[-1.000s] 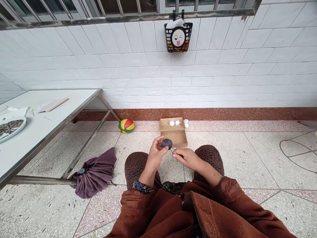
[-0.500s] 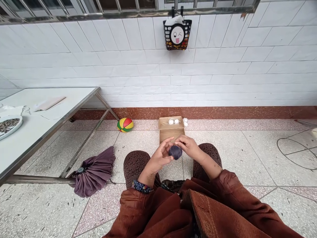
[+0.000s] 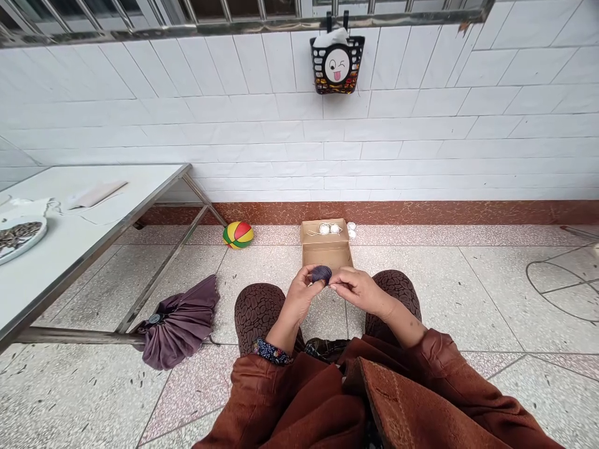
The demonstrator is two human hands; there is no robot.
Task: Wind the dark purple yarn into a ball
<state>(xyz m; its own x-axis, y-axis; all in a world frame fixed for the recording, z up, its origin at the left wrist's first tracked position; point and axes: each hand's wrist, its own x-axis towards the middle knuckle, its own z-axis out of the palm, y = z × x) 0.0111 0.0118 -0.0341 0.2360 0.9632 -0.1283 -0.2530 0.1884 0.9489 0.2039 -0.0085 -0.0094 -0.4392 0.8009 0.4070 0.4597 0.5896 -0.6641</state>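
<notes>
Between my knees, my left hand (image 3: 302, 293) is closed around a small dark purple ball of yarn (image 3: 321, 274), thumb in front and fingers behind it. My right hand (image 3: 358, 288) is just right of the ball, thumb and forefinger pinched together close to its side. Any strand between those fingertips is too thin to make out. Beyond my hands an open cardboard box (image 3: 326, 254) lies on the floor. White balls of yarn (image 3: 329, 229) with loose strands are at its far part, and more white balls (image 3: 352, 230) sit beside its right edge.
A multicoloured ball (image 3: 238, 235) rests on the floor near the wall. A folded purple umbrella (image 3: 180, 324) lies by the leg of a white table (image 3: 116, 209) at left. A black basket (image 3: 337, 65) hangs from the window bars. A wire ring stand (image 3: 561, 290) is at right.
The purple ball has turned and shifted slightly up and left with my left hand, whose fingers have closed more around it. My right hand has moved from the ball's top to its right side.
</notes>
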